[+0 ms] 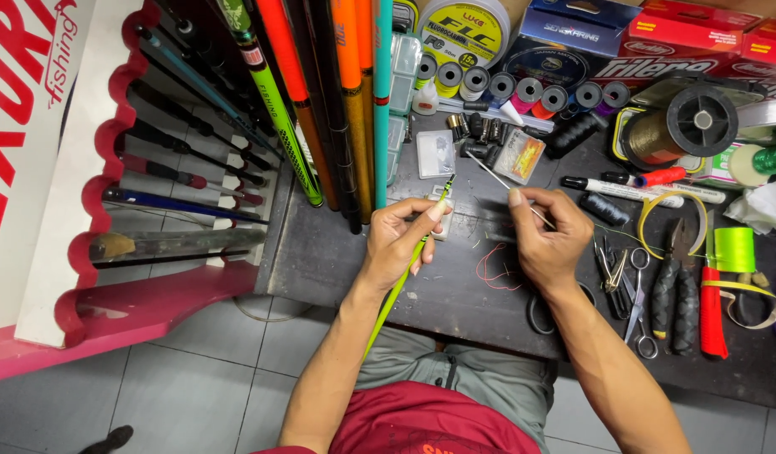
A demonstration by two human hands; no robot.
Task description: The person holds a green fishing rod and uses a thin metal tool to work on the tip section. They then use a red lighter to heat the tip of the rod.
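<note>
**Fine work at the tip of a rod section, seen from above**

A dark workbench (455,294) fills the right and centre of the frame; a pink and white rod rack (110,252) occupies the left, and a bundle of upright rods (337,101) leans in at upper centre. Spools of line (489,84) run along the top edge, and pliers and scissors (665,286) lie at right centre.

At mid-frame the left hand (401,235) is clamped around a yellow-green rod section (405,277), thumb and forefinger pinching close to its tip. The section runs from that tip, just above the hand, down and left over the bench edge toward the lap.

The right hand (548,235) has thumb and forefinger pressed together on a thin pale needle-like tool (497,181), whose free end points to upper left, near the rod tip but apart from it. Whether a thread runs between the two cannot be told.

The step appears to call for steadiness: the left grip is best kept near the tip so that it does not wander, and the right hand best moved in small strokes along the tool's axis.
</note>
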